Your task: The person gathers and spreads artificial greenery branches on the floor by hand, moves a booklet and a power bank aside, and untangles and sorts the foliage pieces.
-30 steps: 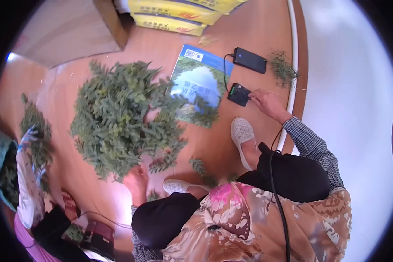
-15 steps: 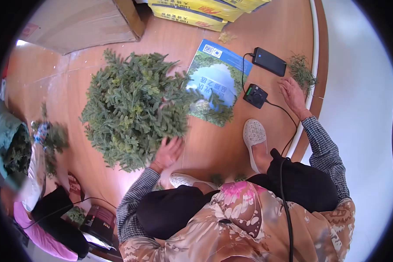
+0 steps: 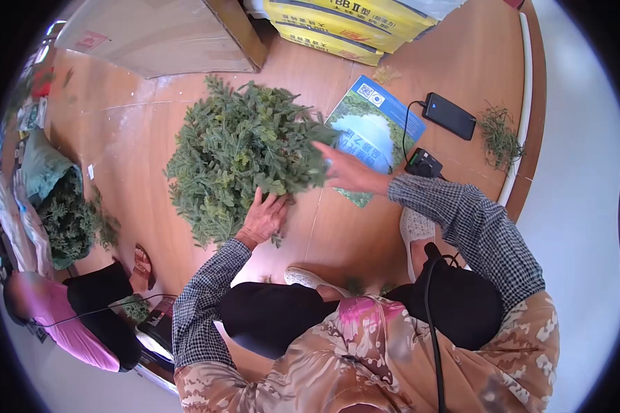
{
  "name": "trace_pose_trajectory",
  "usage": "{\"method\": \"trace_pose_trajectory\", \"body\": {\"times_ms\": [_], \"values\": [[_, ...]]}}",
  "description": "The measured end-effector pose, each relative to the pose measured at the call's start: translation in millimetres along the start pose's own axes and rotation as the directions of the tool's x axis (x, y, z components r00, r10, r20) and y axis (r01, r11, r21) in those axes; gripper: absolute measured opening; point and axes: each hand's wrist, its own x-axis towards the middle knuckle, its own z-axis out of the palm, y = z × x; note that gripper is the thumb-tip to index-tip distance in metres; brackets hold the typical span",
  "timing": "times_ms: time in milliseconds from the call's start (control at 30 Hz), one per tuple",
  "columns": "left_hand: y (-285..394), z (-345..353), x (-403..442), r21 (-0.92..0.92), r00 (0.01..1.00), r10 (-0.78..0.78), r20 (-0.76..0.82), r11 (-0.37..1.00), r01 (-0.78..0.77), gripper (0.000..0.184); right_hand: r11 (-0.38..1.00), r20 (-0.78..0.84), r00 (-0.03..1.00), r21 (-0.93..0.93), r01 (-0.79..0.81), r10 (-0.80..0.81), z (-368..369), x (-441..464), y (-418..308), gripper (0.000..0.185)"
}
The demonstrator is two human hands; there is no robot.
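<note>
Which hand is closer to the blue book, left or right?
Right. The right hand reaches across the lower part of the book in the picture; the left hand is farther away, at the edge of the leaves.

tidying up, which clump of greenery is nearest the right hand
The big round clump: the right hand is at its edge. The others, like the small one by the white pipe, lie farther off.

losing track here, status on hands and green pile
Left hand at green pile, near edge. Right hand at its right side. Blue booklet partly behind right hand.
</note>
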Motion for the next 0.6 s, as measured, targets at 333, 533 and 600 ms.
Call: {"method": "trace_pose_trajectory", "body": {"times_ms": [333,533,600], "values": [[23.5,-36.7,26.9,-0.024,0.964,0.220,-0.146,0.974,-0.226,0.038,0.902,0.017,0.983,-0.401,-0.159,0.181,-24.8,52.7,24.5,0.044],[2.2,-12.7,93.7,0.017,0.992,0.123,-0.019,0.992,-0.123,0.053,0.795,0.023,0.984,-0.587,0.155,-0.175,-13.2,33.2,-11.4,0.047],[-18.4,-18.9,87.4,0.077,0.999,0.012,-0.036,0.997,-0.009,0.049,0.688,-0.072,0.935,-0.697,0.201,-0.347,-42.8,7.4,0.0,0.043]]}}
